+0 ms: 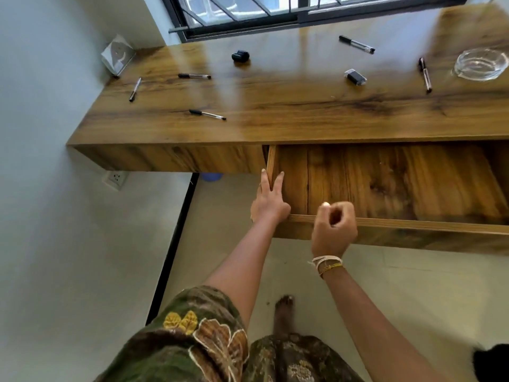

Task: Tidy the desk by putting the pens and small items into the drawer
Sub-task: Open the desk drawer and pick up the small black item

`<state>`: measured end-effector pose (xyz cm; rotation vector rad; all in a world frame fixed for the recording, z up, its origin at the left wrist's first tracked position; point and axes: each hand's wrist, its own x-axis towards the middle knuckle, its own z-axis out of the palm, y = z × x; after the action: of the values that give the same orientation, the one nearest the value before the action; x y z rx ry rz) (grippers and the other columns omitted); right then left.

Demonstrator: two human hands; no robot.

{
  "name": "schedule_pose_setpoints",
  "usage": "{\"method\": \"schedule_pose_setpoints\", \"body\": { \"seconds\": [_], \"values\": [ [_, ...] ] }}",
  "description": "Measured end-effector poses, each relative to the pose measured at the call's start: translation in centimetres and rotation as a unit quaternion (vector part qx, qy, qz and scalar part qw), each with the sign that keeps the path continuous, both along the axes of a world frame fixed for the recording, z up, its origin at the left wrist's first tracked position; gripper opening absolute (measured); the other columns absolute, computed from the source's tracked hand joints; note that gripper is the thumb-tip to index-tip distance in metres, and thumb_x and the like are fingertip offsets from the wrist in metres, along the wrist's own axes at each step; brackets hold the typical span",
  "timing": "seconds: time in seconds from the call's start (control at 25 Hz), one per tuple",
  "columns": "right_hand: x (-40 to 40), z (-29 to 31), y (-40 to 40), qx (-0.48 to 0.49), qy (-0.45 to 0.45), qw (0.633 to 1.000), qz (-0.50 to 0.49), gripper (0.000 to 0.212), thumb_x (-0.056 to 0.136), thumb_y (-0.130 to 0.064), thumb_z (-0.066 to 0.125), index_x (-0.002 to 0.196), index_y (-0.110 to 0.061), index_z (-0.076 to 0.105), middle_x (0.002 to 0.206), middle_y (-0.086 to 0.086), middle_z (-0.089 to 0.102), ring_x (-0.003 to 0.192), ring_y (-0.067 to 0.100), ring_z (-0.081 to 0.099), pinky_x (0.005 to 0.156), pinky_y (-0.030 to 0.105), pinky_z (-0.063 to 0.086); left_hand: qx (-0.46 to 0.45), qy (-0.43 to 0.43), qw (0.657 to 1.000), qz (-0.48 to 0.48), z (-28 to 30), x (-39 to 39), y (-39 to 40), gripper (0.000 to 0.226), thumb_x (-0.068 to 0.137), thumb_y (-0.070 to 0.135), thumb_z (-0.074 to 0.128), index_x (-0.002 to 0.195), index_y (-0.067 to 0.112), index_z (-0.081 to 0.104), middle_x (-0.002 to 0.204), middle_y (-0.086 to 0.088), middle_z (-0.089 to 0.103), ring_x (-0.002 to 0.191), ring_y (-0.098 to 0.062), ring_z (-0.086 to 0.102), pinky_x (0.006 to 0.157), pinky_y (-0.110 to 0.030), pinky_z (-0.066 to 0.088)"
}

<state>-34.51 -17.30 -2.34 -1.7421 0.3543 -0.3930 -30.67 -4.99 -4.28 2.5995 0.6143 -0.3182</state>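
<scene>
The drawer (385, 186) stands pulled out from under the counter (275, 106), and its wooden floor shows nothing lying in it. The left hand (268, 199) is on the drawer's left side wall, its grip parted over the wall's top edge: one finger lies on the outside, the others on the inside, all fairly straight. The right hand (334, 227) hovers just beside it, over the drawer's front rail, with its grip curled together into a loose fist that holds nothing to be seen; a few thin bracelets (327, 264) circle its wrist.

All the task's things lie on the counter, beyond both hands. Up and to the left of the left hand lie three pens: the nearest pen (207, 114) close to the counter's front edge, a second pen (194, 76) further back, and a third pen (135, 89) further left. Behind these sits a small black item (240, 56). Beyond the right hand and off to its right lie a black-and-clear small item (355, 77), a fourth pen (356, 44) near the window (275, 9), and a fifth pen (425, 75). Just right of that pen stands a clear glass ashtray (480, 64), which seems to hold nothing. At the counter's far left corner a clear folded stand (118, 54) leans by the wall
</scene>
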Motion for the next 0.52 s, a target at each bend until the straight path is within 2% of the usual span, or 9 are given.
{"method": "schedule_pose_setpoints", "body": {
  "seconds": [0.08,0.16,0.2,0.24,0.32,0.36,0.44,0.52],
  "values": [
    [1.1,0.6,-0.4,-0.137,-0.055,0.982,0.119,0.016,0.087,-0.016,0.061,0.074,-0.012,0.053,0.064,-0.003,0.053,0.057,0.006,0.049,0.054,0.015,0.044,-0.008,0.009,1.000,-0.004,0.5,-1.1,-0.5,0.089,0.085,0.008,0.050,0.152,0.040,0.001,0.160,0.004,-0.022,0.145,-0.026,0.021,0.097,-0.040,0.048],
    [2.8,0.4,-1.0,-0.241,0.026,0.944,0.225,0.014,0.089,-0.025,0.060,0.088,-0.011,0.059,0.081,0.002,0.061,0.071,0.014,0.058,0.064,0.024,0.053,-0.016,0.006,1.000,0.001,0.5,-2.6,-0.8,0.091,0.086,0.007,0.050,0.153,0.034,-0.006,0.160,0.003,-0.023,0.138,-0.026,0.033,0.092,-0.038,0.050],
    [3.1,-0.1,-1.5,-0.296,0.098,0.908,0.280,0.024,0.090,-0.032,0.058,0.102,-0.011,0.060,0.094,0.005,0.062,0.082,0.019,0.061,0.071,0.030,0.054,-0.013,0.001,1.000,0.002,0.4,-3.4,-0.9,0.093,0.086,0.006,0.050,0.153,0.032,-0.010,0.160,0.003,-0.022,0.129,-0.026,0.044,0.085,-0.036,0.052],
    [2.9,-0.7,-1.9,-0.359,0.170,0.854,0.336,0.035,0.092,-0.039,0.054,0.112,-0.011,0.058,0.104,0.007,0.061,0.091,0.023,0.061,0.075,0.034,0.054,-0.009,-0.005,1.000,0.002,0.4,-4.2,-1.1,0.096,0.085,0.004,0.049,0.153,0.030,-0.014,0.161,0.003,-0.021,0.111,-0.025,0.055,0.076,-0.034,0.053],
    [1.5,-1.2,-2.8,-0.458,0.240,0.754,0.405,0.045,0.096,-0.046,0.040,0.115,-0.010,0.059,0.105,0.008,0.062,0.089,0.024,0.060,0.073,0.036,0.051,-0.010,-0.004,1.000,0.014,0.4,-5.7,-1.3,0.098,0.084,0.000,0.047,0.152,0.027,-0.018,0.161,0.004,-0.019,0.075,-0.019,0.058,0.059,-0.030,0.049],
    [0.7,-1.1,-3.0,-0.482,0.247,0.725,0.425,0.048,0.097,-0.047,0.034,0.114,-0.010,0.061,0.104,0.008,0.064,0.087,0.024,0.059,0.072,0.035,0.049,-0.014,0.002,1.000,0.026,0.4,-6.4,-1.4,0.098,0.084,0.000,0.047,0.152,0.026,-0.019,0.162,0.004,-0.017,0.069,-0.019,0.056,0.058,-0.030,0.049],
    [-0.7,-1.0,-3.2,-0.484,0.277,0.691,0.460,0.052,0.098,-0.046,0.029,0.117,-0.011,0.062,0.110,0.010,0.065,0.093,0.026,0.059,0.077,0.034,0.046,-0.025,0.003,0.998,0.058,0.3,-7.8,-1.6,0.099,0.085,-0.001,0.050,0.152,0.025,-0.018,0.163,0.002,-0.008,0.076,-0.020,0.058,0.065,-0.033,0.054],
    [-1.4,-0.6,-3.4,-0.464,0.326,0.670,0.479,0.052,0.097,-0.046,0.030,0.123,-0.012,0.059,0.122,0.011,0.062,0.106,0.028,0.058,0.083,0.035,0.044,-0.028,0.004,0.997,0.073,0.5,-9.0,-2.1,0.098,0.086,0.000,0.053,0.153,0.024,-0.014,0.163,-0.001,0.002,0.091,-0.022,0.060,0.074,-0.035,0.056]
  ]
}}
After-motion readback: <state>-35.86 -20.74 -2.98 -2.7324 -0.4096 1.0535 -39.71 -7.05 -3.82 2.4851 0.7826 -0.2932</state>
